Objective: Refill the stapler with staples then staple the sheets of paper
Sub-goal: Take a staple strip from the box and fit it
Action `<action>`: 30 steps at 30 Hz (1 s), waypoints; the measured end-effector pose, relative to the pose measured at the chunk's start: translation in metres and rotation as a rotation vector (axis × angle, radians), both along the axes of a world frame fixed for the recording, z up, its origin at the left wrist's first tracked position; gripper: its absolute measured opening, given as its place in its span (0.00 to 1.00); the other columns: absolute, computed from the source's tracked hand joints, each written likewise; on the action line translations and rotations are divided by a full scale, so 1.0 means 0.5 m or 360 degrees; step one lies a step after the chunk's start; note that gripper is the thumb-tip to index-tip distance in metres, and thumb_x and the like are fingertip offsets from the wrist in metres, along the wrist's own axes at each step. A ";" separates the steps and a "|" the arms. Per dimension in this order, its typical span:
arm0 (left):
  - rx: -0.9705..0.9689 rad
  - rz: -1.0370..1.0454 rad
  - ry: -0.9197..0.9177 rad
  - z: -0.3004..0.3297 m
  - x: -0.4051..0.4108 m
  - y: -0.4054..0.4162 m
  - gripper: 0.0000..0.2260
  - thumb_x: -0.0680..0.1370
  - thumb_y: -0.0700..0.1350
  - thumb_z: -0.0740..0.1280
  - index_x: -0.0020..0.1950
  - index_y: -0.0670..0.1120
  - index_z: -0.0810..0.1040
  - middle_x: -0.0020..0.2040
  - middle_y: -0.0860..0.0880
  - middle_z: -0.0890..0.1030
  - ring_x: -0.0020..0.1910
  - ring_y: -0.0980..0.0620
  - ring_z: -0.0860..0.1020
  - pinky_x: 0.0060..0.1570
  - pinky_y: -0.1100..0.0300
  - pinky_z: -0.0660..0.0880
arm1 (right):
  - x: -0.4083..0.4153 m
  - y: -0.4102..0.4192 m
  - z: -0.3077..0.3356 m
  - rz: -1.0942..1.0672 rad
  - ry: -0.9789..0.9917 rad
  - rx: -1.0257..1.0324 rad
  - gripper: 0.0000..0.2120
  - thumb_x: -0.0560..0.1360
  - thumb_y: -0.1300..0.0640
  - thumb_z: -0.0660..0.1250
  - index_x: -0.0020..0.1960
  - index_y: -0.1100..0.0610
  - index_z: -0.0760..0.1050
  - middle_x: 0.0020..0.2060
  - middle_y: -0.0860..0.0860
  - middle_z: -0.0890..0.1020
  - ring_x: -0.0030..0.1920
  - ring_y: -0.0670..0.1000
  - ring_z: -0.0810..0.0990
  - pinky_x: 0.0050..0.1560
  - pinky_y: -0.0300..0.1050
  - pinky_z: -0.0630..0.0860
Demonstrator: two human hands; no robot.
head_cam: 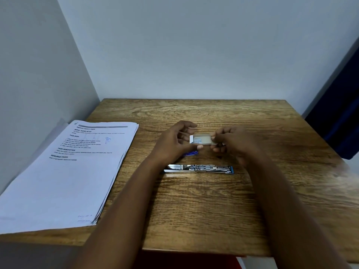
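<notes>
Both hands hold a small grey-brown staple box (202, 139) above the middle of the wooden table (194, 210). My left hand (174, 142) grips its left end, where a white flap sticks out. My right hand (231, 142) pinches its right end. Nearer to me lies the stapler (200, 169), opened flat, its metal magazine showing and a blue tip at the right end. A blue piece (191, 153) lies just under my left hand, partly hidden. The stack of printed sheets of paper (66, 171) rests at the table's left side.
The table stands in a corner, with a white wall behind and another on the left. The paper stack overhangs the table's left edge. A dark blue object (338, 117) stands at the right beyond the table.
</notes>
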State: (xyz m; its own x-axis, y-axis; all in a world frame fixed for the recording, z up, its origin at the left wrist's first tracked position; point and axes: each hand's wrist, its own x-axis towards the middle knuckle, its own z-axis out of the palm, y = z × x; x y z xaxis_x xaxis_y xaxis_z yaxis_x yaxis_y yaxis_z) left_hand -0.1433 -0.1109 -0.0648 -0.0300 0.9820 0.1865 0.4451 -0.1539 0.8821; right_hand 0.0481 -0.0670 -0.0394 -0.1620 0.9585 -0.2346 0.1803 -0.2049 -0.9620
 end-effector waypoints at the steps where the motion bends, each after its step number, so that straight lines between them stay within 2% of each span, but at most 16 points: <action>1: -0.0001 -0.0004 -0.0026 0.001 -0.002 -0.001 0.24 0.67 0.45 0.81 0.60 0.51 0.78 0.53 0.53 0.82 0.48 0.56 0.80 0.46 0.64 0.79 | -0.001 -0.001 -0.001 0.0004 0.0004 -0.0006 0.06 0.75 0.70 0.67 0.42 0.62 0.79 0.38 0.57 0.84 0.29 0.48 0.83 0.34 0.41 0.81; 4: -0.0090 -0.0016 -0.0204 0.001 -0.006 -0.002 0.17 0.68 0.39 0.80 0.53 0.46 0.80 0.48 0.48 0.85 0.36 0.61 0.81 0.31 0.69 0.75 | -0.002 -0.003 0.000 0.0009 0.0016 -0.0022 0.05 0.74 0.70 0.67 0.43 0.63 0.79 0.40 0.57 0.84 0.29 0.48 0.83 0.33 0.40 0.81; 6: -0.0166 -0.0048 -0.0408 0.000 -0.009 -0.004 0.15 0.68 0.37 0.80 0.52 0.42 0.81 0.45 0.41 0.86 0.30 0.61 0.81 0.26 0.70 0.72 | -0.001 -0.004 0.001 0.0012 0.0020 -0.0039 0.04 0.75 0.70 0.67 0.45 0.63 0.79 0.40 0.58 0.84 0.29 0.48 0.83 0.32 0.39 0.81; 9: -0.0271 -0.0074 -0.0607 0.002 -0.012 -0.003 0.11 0.69 0.37 0.79 0.50 0.41 0.83 0.45 0.42 0.87 0.39 0.55 0.84 0.35 0.65 0.77 | -0.001 -0.005 0.005 0.0027 0.0014 -0.0064 0.04 0.75 0.69 0.67 0.49 0.65 0.79 0.40 0.58 0.83 0.29 0.47 0.83 0.29 0.37 0.79; 13: -0.0369 -0.0150 -0.0827 -0.003 -0.019 0.003 0.06 0.74 0.33 0.73 0.48 0.41 0.84 0.46 0.42 0.85 0.45 0.50 0.84 0.45 0.60 0.83 | -0.003 -0.008 0.009 0.0051 -0.0001 -0.0080 0.04 0.76 0.69 0.66 0.50 0.66 0.78 0.39 0.59 0.82 0.27 0.46 0.83 0.27 0.35 0.77; 15: -0.0408 -0.0177 -0.0942 -0.005 -0.021 0.006 0.08 0.77 0.32 0.69 0.46 0.43 0.85 0.50 0.40 0.85 0.48 0.48 0.84 0.48 0.57 0.83 | -0.002 -0.009 0.009 0.0047 -0.0012 -0.0086 0.04 0.76 0.69 0.66 0.50 0.65 0.78 0.39 0.59 0.82 0.27 0.46 0.82 0.26 0.35 0.77; 18: -0.0440 -0.0161 -0.0926 -0.004 -0.021 0.010 0.10 0.79 0.31 0.65 0.49 0.39 0.85 0.55 0.39 0.84 0.50 0.48 0.85 0.47 0.61 0.82 | -0.003 -0.009 0.011 0.0059 -0.0019 -0.0080 0.04 0.76 0.69 0.66 0.48 0.64 0.79 0.38 0.59 0.83 0.27 0.46 0.83 0.26 0.35 0.76; 21: -0.0454 -0.0149 -0.0891 -0.002 -0.017 0.006 0.08 0.76 0.31 0.70 0.53 0.38 0.84 0.50 0.41 0.86 0.47 0.51 0.85 0.44 0.65 0.81 | -0.004 -0.012 0.009 0.0078 -0.0025 -0.0055 0.03 0.76 0.68 0.67 0.46 0.63 0.79 0.37 0.59 0.83 0.27 0.46 0.83 0.25 0.34 0.75; 23: -0.0443 -0.0134 -0.0799 0.000 -0.018 0.000 0.12 0.72 0.32 0.75 0.54 0.39 0.84 0.45 0.43 0.87 0.42 0.53 0.85 0.39 0.66 0.79 | -0.003 -0.012 0.007 0.0095 -0.0060 -0.0029 0.03 0.76 0.67 0.68 0.45 0.61 0.79 0.36 0.57 0.83 0.27 0.45 0.82 0.25 0.34 0.75; 25: -0.0438 -0.0099 -0.0731 0.002 -0.018 -0.003 0.14 0.70 0.32 0.76 0.54 0.41 0.84 0.45 0.42 0.87 0.42 0.51 0.85 0.38 0.66 0.79 | -0.003 -0.009 0.004 0.0068 -0.0102 -0.0010 0.04 0.77 0.64 0.67 0.44 0.59 0.79 0.36 0.56 0.83 0.27 0.45 0.81 0.26 0.35 0.76; 27: -0.0427 -0.0082 -0.0721 0.003 -0.018 -0.003 0.16 0.69 0.30 0.76 0.55 0.40 0.84 0.45 0.43 0.87 0.42 0.52 0.85 0.39 0.65 0.79 | -0.002 -0.002 0.001 -0.0008 -0.0168 0.0039 0.08 0.79 0.64 0.63 0.45 0.58 0.80 0.39 0.55 0.83 0.33 0.47 0.81 0.32 0.38 0.78; 30: -0.0420 -0.0066 -0.0724 0.005 -0.017 -0.003 0.17 0.69 0.28 0.75 0.56 0.39 0.83 0.49 0.42 0.87 0.47 0.48 0.85 0.43 0.62 0.80 | 0.001 0.001 -0.005 -0.0116 -0.0226 0.0215 0.14 0.77 0.71 0.57 0.49 0.58 0.79 0.47 0.55 0.82 0.47 0.51 0.81 0.47 0.45 0.79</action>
State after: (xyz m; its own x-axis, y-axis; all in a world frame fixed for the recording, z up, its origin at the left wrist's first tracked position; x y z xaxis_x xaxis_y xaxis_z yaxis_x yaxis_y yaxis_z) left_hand -0.1520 -0.1123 -0.0623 -0.0106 0.9958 -0.0904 0.0064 0.0905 0.9959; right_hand 0.0486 -0.0665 -0.0418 -0.0658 0.9908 -0.1185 0.3055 -0.0930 -0.9476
